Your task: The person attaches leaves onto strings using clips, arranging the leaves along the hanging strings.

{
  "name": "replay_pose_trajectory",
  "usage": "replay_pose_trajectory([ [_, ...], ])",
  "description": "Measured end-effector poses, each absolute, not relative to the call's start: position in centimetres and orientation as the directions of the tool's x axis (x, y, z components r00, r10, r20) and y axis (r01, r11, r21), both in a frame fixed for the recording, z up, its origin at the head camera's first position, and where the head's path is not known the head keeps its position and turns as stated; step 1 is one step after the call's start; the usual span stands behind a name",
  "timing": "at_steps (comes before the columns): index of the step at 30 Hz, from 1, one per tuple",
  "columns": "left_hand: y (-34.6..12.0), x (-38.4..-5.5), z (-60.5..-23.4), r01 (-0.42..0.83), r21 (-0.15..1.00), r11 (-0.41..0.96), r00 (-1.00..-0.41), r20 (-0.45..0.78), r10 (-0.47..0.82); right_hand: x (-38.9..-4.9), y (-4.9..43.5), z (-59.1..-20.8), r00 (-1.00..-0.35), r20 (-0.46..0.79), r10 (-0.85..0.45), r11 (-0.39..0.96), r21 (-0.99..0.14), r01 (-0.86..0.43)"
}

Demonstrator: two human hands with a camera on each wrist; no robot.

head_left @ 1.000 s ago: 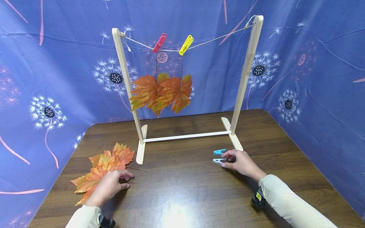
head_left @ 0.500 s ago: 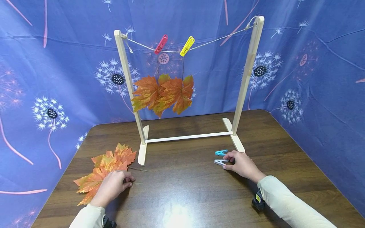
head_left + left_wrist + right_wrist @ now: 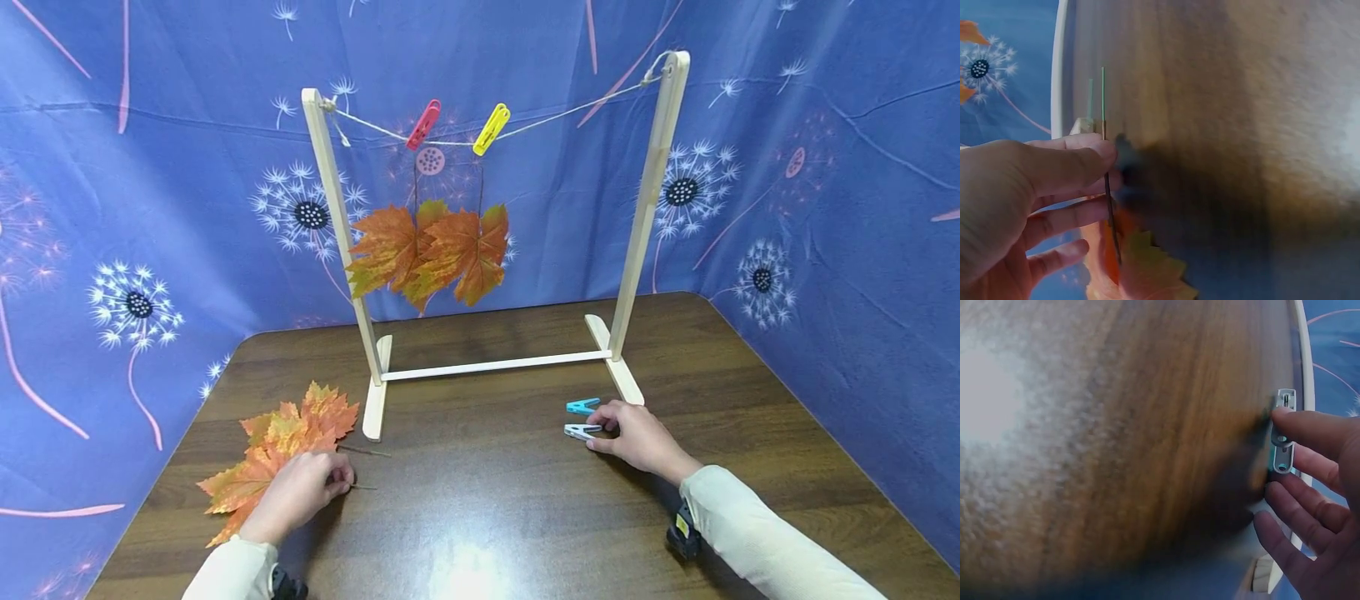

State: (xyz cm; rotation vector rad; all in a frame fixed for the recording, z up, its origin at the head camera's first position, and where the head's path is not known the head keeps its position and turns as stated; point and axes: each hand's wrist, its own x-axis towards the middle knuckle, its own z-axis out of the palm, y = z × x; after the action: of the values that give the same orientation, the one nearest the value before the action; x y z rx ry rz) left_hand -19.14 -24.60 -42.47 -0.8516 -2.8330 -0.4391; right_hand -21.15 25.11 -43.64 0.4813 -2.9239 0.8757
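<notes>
My left hand (image 3: 298, 493) pinches a thin leaf stem (image 3: 1104, 97) between thumb and fingertips; the stem's green tip sticks out past them. Orange artificial maple leaves (image 3: 288, 433) overlap on the table under and beyond that hand, which hides part of them. Over on the right, my right hand (image 3: 637, 435) has thumb and index finger on the arms of a white clothespin (image 3: 577, 431), pinching it on the table. Its middle is partly covered by the thumb in the right wrist view. A blue clothespin (image 3: 581, 406) lies just behind the white one.
A wooden frame (image 3: 651, 200) with a string (image 3: 555, 121) stands at the back of the table (image 3: 465, 467). Red (image 3: 423, 125) and yellow (image 3: 492, 129) clothespins hold two hanging maple leaves (image 3: 457, 254). Blue dandelion-print cloth (image 3: 570, 217) surrounds the table.
My left thumb and fingers have closed together on the leaf stem. The right hand stays at the white clothespin with little movement. The head view has shifted slightly.
</notes>
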Motion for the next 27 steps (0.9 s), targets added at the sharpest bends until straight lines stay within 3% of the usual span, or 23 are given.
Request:
replay_pose_trajectory([
  [8,-24.0,-19.5,-40.9,0.57,0.245,0.784,-0.821,0.208,0.532,-21.2,25.5,-42.6,-0.949,0.151,-0.276,0.743,-0.593,-0.31],
  [17,-23.0,-20.7,-38.7,0.566,0.222,0.794,-0.824,0.173,0.539,-21.5,25.8,-41.5,-0.928,0.291,-0.232,0.715,-0.596,-0.366],
  [27,-21.1,-21.2,-35.9,0.58,0.252,0.775,-0.814,0.169,0.555,-22.0,26.0,-39.1,-0.932,0.3,-0.204,0.681,-0.64,-0.355],
])
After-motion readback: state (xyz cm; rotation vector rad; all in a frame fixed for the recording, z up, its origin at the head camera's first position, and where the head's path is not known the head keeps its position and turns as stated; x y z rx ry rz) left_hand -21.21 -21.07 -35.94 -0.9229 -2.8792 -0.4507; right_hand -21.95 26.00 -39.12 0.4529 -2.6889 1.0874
